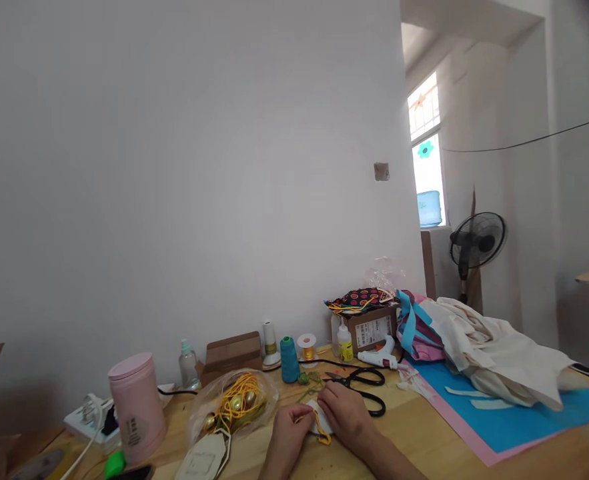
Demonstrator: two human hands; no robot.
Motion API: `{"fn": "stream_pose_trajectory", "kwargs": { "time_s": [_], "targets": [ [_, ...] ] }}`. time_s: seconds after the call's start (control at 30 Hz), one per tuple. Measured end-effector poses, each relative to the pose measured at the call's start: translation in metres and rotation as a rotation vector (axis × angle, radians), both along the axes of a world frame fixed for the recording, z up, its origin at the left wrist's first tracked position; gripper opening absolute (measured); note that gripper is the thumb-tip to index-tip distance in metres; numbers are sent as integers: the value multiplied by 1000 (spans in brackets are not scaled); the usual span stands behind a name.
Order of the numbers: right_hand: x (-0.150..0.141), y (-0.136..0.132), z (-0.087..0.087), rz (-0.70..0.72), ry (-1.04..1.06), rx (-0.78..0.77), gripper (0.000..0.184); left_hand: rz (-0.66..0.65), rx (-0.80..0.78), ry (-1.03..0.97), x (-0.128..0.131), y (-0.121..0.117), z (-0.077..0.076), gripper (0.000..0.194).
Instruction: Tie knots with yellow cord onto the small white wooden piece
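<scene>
Both hands meet low in the middle of the view, over the wooden table, around a small flat white piece (328, 424). A loop of yellow cord (323, 438) lies across that piece and hangs at its lower edge. My left hand (290, 430) is closed in a pinch at the piece's left side; what sits between the fingertips is hidden. My right hand (347, 412) has its fingers bent over the piece's upper right part, gripping it. Black-handled scissors (369, 379) lie just beyond my right hand. Green thread (310, 379) is bunched beyond the fingers.
On the left stand a pink canister (137, 407) and a plastic bag (261, 380) with yellow cords and gold bells. Behind are a teal thread cone (289, 360), a wire spool (306, 348), a glue bottle (345, 342) and a glue gun (380, 355). White fabric (499, 347) covers blue sheets at right.
</scene>
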State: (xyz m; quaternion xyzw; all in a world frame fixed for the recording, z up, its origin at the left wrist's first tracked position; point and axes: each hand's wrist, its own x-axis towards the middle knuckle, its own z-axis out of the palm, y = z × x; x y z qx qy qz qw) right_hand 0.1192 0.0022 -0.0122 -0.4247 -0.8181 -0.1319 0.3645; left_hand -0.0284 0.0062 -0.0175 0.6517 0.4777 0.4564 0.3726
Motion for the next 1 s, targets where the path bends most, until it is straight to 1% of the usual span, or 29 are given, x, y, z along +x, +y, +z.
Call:
{"fn": "stream_pose_trajectory", "kwargs": {
  "time_s": [0.17,0.3,0.37,0.47,0.57,0.67,0.73,0.8,0.87,0.93,1.0],
  "targets": [
    [11,5,-1,-18,182,-68,17,34,-20,-2,0,3,-4,18],
    [26,13,-2,-112,446,-174,21,59,-41,-7,1,3,-7,23],
    [35,15,-1,-165,544,-228,25,66,-49,-9,1,3,-7,24],
    [44,17,2,-220,624,-259,30,65,-53,-16,1,2,-7,24],
    [48,16,6,-234,675,-236,31,55,-54,-33,1,0,-5,22],
    [45,14,8,-203,644,-130,27,51,-50,-59,3,-1,-4,21],
    [40,12,9,-161,578,-56,22,45,-50,-81,3,0,-3,21],
    [31,7,9,-94,487,-18,18,31,-52,-104,4,0,-3,22],
    [19,0,10,-7,381,-19,19,8,-54,-122,4,0,-3,22],
    [7,-7,11,88,261,-46,23,-25,-53,-135,3,0,-2,22],
    [-2,-12,13,164,157,-82,23,-59,-49,-146,2,0,-1,20]
  ]
}}
